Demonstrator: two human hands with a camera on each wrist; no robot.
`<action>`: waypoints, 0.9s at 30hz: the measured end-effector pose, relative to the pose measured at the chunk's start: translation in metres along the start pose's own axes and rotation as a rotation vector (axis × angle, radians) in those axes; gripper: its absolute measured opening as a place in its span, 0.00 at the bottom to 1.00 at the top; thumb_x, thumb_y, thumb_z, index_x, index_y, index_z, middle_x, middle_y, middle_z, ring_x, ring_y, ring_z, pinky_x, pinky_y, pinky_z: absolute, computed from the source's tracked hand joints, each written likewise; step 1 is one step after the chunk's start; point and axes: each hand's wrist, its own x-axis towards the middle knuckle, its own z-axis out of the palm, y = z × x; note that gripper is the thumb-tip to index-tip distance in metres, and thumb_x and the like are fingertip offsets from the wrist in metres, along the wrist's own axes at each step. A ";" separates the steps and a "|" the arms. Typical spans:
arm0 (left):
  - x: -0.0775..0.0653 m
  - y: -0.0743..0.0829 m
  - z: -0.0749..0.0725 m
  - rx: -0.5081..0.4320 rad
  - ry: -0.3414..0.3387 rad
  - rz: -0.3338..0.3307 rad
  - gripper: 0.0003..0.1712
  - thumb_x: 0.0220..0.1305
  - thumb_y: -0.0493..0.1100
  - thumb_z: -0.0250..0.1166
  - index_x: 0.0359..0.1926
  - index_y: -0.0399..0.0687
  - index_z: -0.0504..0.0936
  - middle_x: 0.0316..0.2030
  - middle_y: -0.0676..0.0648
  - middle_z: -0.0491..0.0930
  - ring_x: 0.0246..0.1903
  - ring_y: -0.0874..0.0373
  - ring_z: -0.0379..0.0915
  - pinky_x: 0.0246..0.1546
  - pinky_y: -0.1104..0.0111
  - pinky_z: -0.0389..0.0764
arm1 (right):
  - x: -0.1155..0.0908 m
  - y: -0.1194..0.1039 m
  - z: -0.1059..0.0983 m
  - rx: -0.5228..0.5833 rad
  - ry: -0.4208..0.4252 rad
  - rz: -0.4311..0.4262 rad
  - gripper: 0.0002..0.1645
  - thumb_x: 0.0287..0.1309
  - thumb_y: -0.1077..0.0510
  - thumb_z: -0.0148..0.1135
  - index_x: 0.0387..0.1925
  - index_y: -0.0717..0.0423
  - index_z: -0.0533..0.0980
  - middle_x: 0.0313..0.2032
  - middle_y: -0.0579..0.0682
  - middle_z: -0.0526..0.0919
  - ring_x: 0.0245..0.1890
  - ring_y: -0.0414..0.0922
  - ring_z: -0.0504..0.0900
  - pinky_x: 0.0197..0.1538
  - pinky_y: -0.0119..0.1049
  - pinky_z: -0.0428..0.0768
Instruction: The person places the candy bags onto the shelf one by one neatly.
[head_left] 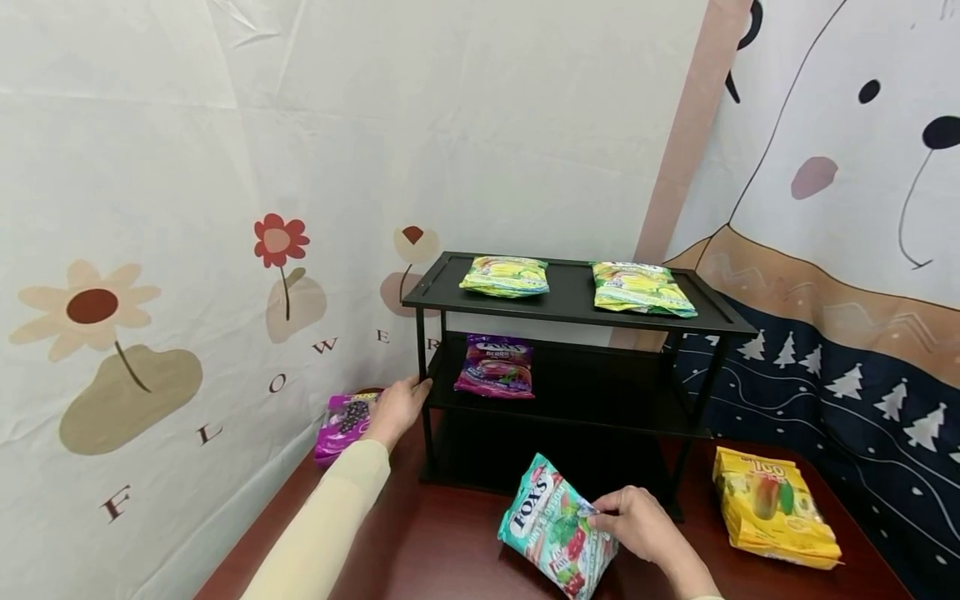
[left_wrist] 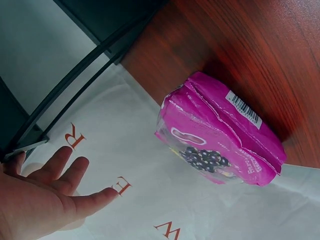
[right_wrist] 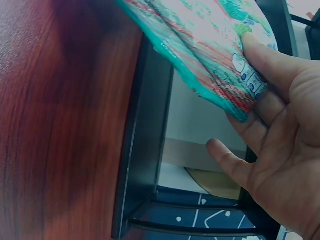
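The teal Fox's bag point(head_left: 558, 529) is in front of the black rack point(head_left: 573, 292), tilted above or against the reddish-brown table point(head_left: 450, 533); I cannot tell whether its low corner touches the wood. The right hand point(head_left: 637, 525) has thumb and fingers clamped on one edge of it. The head view shows the bag's printed front, with the brand name and red and green pictures; the right wrist view shows a folded side with small print and round icons instead. That close view also shows the little finger stretched out, apart from the bag, which the head view hides.

The left hand point(head_left: 393, 412) touches the rack at the left end of its middle shelf. From the head most of its fingers are hidden; the left wrist view shows several spread apart, one of them at the shelf's corner. The thumb is out of sight there, so I cannot tell whether the hand pinches the shelf.

Near that hand is a purple bag point(head_left: 345, 425), partly covered by it from the head; the left wrist view shows the bag's barcode point(left_wrist: 243, 110) and seam. Only the head view shows two yellow-green bags point(head_left: 506, 277) on the top shelf, a dark purple Berries bag point(head_left: 495, 367) on the middle one and a yellow bag point(head_left: 776, 508) on the table at the right.
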 end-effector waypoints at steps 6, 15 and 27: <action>-0.001 0.002 -0.001 0.020 0.002 -0.007 0.30 0.78 0.55 0.46 0.72 0.45 0.68 0.66 0.36 0.70 0.67 0.34 0.61 0.62 0.29 0.46 | -0.002 -0.010 -0.005 0.031 0.050 -0.035 0.08 0.58 0.53 0.70 0.36 0.51 0.88 0.30 0.41 0.87 0.29 0.34 0.78 0.31 0.30 0.76; 0.000 0.001 0.000 0.017 0.003 -0.009 0.29 0.78 0.55 0.46 0.72 0.47 0.68 0.65 0.37 0.71 0.67 0.34 0.61 0.63 0.29 0.46 | -0.002 -0.018 -0.008 0.073 0.155 -0.014 0.08 0.58 0.54 0.70 0.37 0.54 0.88 0.32 0.44 0.87 0.30 0.35 0.78 0.31 0.30 0.78; 0.000 0.000 0.000 0.010 0.000 0.002 0.30 0.78 0.56 0.46 0.72 0.48 0.67 0.66 0.37 0.69 0.67 0.34 0.60 0.63 0.29 0.44 | -0.002 -0.030 -0.015 0.179 0.283 0.059 0.07 0.59 0.56 0.69 0.37 0.54 0.88 0.34 0.46 0.87 0.32 0.38 0.80 0.35 0.31 0.80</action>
